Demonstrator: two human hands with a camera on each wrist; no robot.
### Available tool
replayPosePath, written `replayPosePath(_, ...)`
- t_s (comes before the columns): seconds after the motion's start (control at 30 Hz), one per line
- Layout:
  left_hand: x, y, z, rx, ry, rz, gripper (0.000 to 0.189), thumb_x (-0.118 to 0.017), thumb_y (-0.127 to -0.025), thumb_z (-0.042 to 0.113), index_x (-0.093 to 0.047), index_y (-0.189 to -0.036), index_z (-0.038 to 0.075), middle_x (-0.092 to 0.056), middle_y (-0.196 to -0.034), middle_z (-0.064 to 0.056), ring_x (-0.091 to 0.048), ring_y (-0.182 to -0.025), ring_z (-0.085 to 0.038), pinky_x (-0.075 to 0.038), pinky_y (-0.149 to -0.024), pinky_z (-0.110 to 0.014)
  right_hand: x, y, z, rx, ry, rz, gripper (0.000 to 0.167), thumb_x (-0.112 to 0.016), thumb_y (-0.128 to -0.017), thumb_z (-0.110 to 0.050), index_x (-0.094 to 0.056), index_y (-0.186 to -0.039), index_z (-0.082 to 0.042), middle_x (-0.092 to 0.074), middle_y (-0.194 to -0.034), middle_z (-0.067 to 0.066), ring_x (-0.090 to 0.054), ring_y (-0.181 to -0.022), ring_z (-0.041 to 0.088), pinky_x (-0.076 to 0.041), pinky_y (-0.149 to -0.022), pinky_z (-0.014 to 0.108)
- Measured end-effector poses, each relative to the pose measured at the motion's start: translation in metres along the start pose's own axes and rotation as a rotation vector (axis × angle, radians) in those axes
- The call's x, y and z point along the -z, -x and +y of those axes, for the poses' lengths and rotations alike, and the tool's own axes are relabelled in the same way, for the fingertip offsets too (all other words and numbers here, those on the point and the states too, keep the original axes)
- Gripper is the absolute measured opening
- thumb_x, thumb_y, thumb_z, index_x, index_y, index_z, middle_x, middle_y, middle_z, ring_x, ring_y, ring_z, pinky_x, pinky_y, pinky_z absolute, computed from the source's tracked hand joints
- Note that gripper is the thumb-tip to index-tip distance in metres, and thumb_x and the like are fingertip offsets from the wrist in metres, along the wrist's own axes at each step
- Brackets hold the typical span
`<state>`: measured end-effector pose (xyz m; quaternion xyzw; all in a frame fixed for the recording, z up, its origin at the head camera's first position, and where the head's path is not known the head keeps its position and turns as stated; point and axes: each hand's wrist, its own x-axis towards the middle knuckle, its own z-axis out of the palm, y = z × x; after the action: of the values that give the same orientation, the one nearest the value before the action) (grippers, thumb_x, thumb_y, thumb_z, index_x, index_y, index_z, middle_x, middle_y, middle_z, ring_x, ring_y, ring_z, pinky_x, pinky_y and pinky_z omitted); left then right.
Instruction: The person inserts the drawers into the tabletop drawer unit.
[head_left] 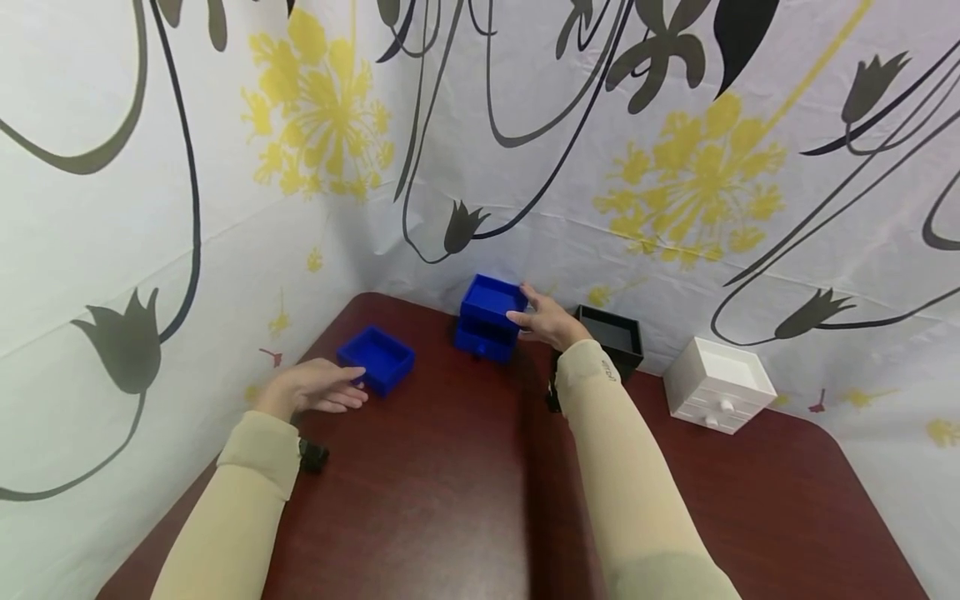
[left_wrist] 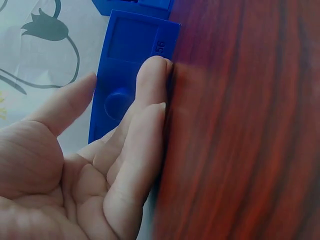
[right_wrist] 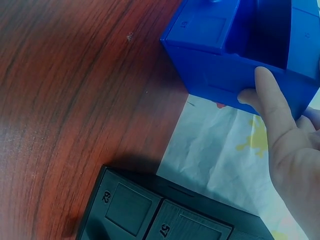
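Note:
A loose blue drawer (head_left: 395, 373) lies on the table at the left, its round knob and the number 56 visible on its front in the left wrist view. Beside it is my left hand (head_left: 318, 387), fingers extended along the drawer's front and thumb at its edge. At the back stands a small blue drawer cabinet (head_left: 487, 331) with a tray-like top. An empty slot shows above its lower drawer. My right hand (right_wrist: 295, 150) is at the cabinet's right side, thumb and index finger straight against the side wall; the other fingers are partly hidden behind it.
A black drawer cabinet (head_left: 632, 358) stands just right of my right hand, partly hidden by the sleeve. Farther right is a white drawer cabinet (head_left: 697, 392) with knobs. Flower-patterned cloth (head_left: 540, 183) hangs around the edges of the dark red table (head_left: 420, 483).

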<state>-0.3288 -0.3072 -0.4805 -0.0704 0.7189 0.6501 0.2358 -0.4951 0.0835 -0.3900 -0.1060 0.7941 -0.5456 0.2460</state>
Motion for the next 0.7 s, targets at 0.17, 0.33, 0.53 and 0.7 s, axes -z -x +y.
replayPosePath(0.17, -0.001, -0.003, -0.001, -0.001, 0.022, 0.006, 0.050, -0.060, -0.104, 0.029, -0.056, -0.133, -0.012, -0.077, -0.099, -0.009, -0.075, -0.087, -0.013, -0.059, -0.076, -0.026, 0.001, 0.000, 0.001, -0.005, 0.002, 0.003, 0.085, -0.059, -0.103, -0.014, -0.002, -0.165, -0.028, 0.010, -0.170, 0.000, -0.028, -0.150, 0.037, -0.037, -0.113, 0.055)
replayPosePath(0.33, -0.004, -0.007, -0.002, -0.017, 0.109, 0.033, 0.045, -0.061, -0.104, 0.023, -0.057, -0.132, -0.013, -0.077, -0.096, -0.007, -0.075, -0.085, -0.011, -0.058, -0.074, -0.022, 0.001, 0.000, 0.002, 0.006, -0.010, 0.004, 0.085, -0.059, -0.103, -0.012, -0.002, -0.165, -0.026, 0.008, -0.171, 0.001, -0.027, -0.150, 0.036, -0.037, -0.112, 0.055)
replayPosePath(0.53, -0.015, -0.011, -0.001, -0.048, 0.234, 0.071, 0.046, -0.061, -0.104, 0.019, -0.053, -0.133, -0.015, -0.077, -0.093, -0.008, -0.075, -0.084, -0.013, -0.058, -0.075, -0.023, 0.001, 0.001, 0.002, 0.024, -0.028, -0.001, 0.085, -0.059, -0.103, -0.010, -0.003, -0.165, -0.024, 0.009, -0.170, -0.002, -0.022, -0.152, 0.034, -0.035, -0.113, 0.056)
replayPosePath(0.7, -0.031, -0.017, 0.005, -0.074, 0.275, 0.105, 0.051, -0.061, -0.104, 0.018, -0.048, -0.139, -0.016, -0.076, -0.092, -0.008, -0.075, -0.082, -0.014, -0.058, -0.075, -0.024, 0.003, 0.002, 0.003, 0.024, -0.017, -0.007, 0.084, -0.059, -0.104, -0.011, -0.002, -0.165, -0.024, 0.010, -0.170, -0.002, -0.021, -0.153, 0.033, -0.035, -0.113, 0.056)
